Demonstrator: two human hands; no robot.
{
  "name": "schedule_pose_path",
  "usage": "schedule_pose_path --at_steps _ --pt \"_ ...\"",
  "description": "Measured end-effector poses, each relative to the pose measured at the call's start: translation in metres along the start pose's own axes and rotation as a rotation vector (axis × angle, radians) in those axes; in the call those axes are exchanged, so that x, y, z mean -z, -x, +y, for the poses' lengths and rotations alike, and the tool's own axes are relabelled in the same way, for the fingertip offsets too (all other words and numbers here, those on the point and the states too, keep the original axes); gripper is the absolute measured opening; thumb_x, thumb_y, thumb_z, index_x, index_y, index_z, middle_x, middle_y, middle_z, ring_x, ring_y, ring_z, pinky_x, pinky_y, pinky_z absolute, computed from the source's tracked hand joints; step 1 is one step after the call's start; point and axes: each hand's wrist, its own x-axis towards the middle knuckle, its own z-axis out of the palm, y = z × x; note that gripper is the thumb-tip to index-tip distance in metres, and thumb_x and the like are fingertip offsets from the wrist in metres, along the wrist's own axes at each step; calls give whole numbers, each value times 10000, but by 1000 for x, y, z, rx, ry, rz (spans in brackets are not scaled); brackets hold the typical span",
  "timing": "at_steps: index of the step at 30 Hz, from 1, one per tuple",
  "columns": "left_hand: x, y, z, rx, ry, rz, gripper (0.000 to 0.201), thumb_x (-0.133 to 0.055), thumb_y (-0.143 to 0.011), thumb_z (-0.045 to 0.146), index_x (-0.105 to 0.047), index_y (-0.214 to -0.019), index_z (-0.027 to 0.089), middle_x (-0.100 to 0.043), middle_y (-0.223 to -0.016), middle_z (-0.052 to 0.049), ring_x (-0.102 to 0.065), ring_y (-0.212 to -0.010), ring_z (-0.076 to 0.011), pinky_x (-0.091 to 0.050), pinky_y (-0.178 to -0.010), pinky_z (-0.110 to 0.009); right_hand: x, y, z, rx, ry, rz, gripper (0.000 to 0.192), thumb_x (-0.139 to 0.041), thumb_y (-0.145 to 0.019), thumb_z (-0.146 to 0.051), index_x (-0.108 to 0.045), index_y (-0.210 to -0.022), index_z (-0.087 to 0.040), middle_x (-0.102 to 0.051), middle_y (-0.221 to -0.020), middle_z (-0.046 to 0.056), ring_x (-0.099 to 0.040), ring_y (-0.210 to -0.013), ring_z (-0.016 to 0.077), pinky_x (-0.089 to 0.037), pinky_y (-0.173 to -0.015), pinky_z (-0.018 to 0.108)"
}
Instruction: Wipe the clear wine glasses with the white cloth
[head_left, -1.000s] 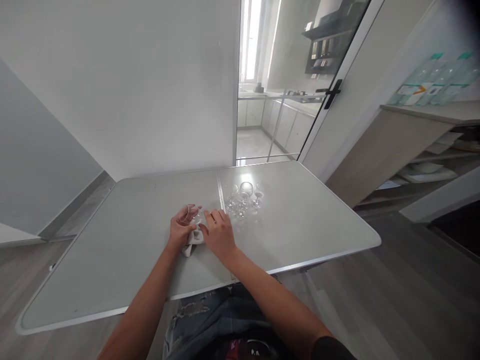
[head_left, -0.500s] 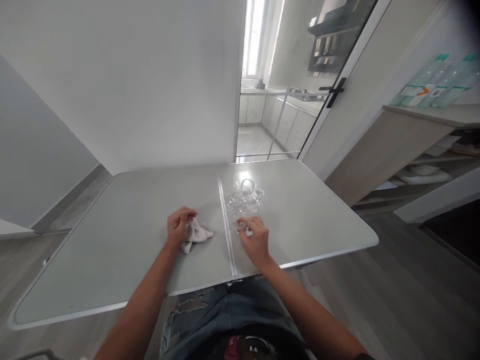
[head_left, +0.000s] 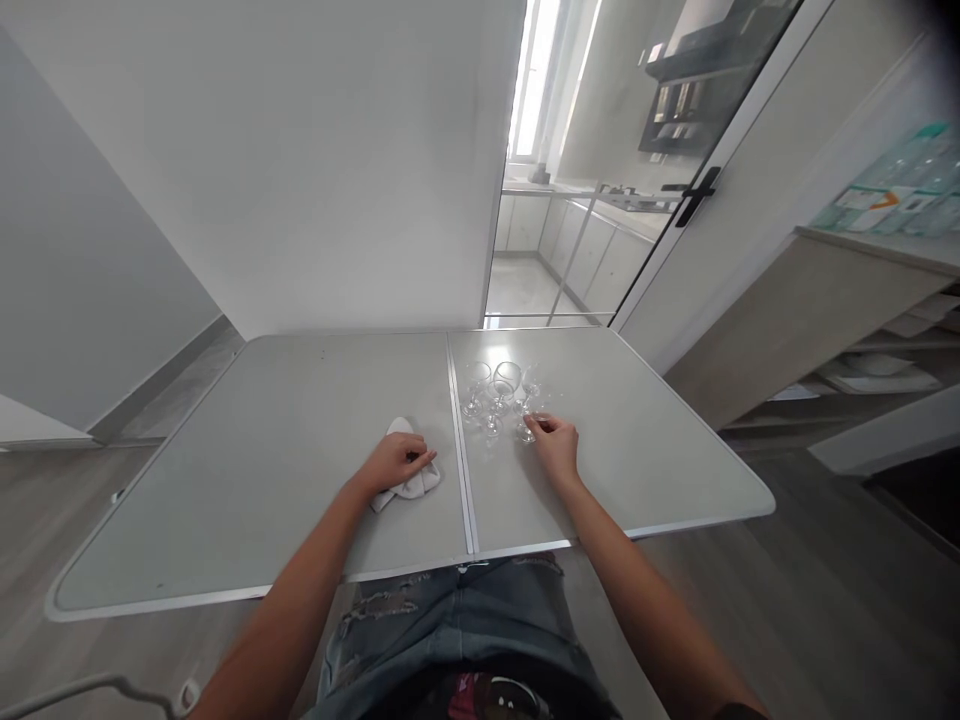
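Observation:
My left hand [head_left: 394, 464] rests over a crumpled white cloth [head_left: 421, 484], its fingers curled and closed on it; the part under the palm is hidden. To the right of the table's centre seam, my right hand [head_left: 556, 445] pinches a small clear stemmed glass [head_left: 526, 433] at the near right side of a group. Several more clear stemmed glasses [head_left: 500, 393] stand close together just beyond it. Their see-through outlines overlap, so the edges are hard to tell apart.
The pale folding table [head_left: 300, 420] has a metal rim and a centre seam. A white wall [head_left: 360, 170] and a glass door [head_left: 570, 240] are behind it. To the right stands a shelf unit [head_left: 810, 300] with plastic bottles [head_left: 892, 195] on top.
My right hand has moved right and away from me with the glass, up to the group. My left hand has shifted slightly right and turned palm down over the cloth. The view has swung slightly left.

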Motion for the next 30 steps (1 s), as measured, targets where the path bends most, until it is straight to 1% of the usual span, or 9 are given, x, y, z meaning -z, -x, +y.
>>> schedule_pose_path --at_steps 7,11,13,15,17,20,23,26,30 --pt "-3 -2 5 -44 110 -49 447 -559 -930 409 -533 -539 193 -444 -532 16 -427 -550 -125 -333 -581 -266 -8 -2 10 34 14 -23 532 -683 -728 -609 -771 -897 -113 -694 -686 67 -572 -603 180 -452 -638 317" --pt "-3 -1 6 -47 85 -68 450 -548 -935 391 -511 -536 187 -433 -544 20 -417 -548 -120 -317 -577 -268 -5 0 7 39 39 -43 527 -713 -711 -567 -736 -978 -114 -611 -647 5 -527 -596 156 -428 -635 294" --pt "-3 -1 7 -36 64 -74 462 -526 -946 394 -492 -537 183 -435 -550 20 -410 -545 -117 -314 -576 -266 0 5 2 52 120 54 500 -748 -685 -543 -698 -968 -133 -547 -634 -31 -476 -586 142 -397 -614 277" --pt "-3 0 8 -33 69 -79 467 -520 -949 397 -475 -539 180 -433 -557 21 -391 -539 -113 -310 -574 -267 4 15 -2 106 230 205 386 -740 -721 -521 -638 -845 -171 -475 -615 -55 -398 -560 126 -349 -586 270" --pt "-3 0 9 -34 111 -98 467 -528 -944 397 -457 -537 178 -418 -558 24 -356 -531 -107 -299 -565 -268 3 31 -7 256 327 268 321 -658 -831 -460 -532 -680 -207 -417 -587 -56 -335 -544 122 -304 -580 275" --pt "-3 -1 9 -22 206 -147 472 -561 -923 407 -431 -532 177 -368 -553 33 -300 -525 -102 -272 -541 -269 -14 59 -16 625 416 71 384 -542 -905 -286 -418 -549 -216 -409 -548 -27 -358 -556 132 -275 -596 287" --pt "-4 -1 8 -9 240 -161 479 -572 -914 432 -421 -539 175 -333 -559 39 -285 -536 -99 -268 -542 -265 -45 79 -29 867 443 -240 301 -530 -848 -151 -470 -559 -205 -450 -548 -12 -393 -565 130 -248 -583 285" --pt "-5 0 5 -1 243 -169 475 -555 -924 418 -424 -544 164 -330 -562 40 -300 -548 -92 -270 -547 -252 -76 83 -43 869 373 -385 274 -533 -809 -135 -447 -556 -195 -426 -538 -22 -352 -540 113 -214 -559 283" --pt "-7 1 -1 10 285 -184 376 -574 -890 321 -504 -566 142 -418 -562 32 -357 -554 -82 -301 -553 -225 -108 74 -53 659 146 -478 330 -519 -783 -163 -290 -548 -196 -296 -510 -59 -274 -509 86 -207 -536 261"
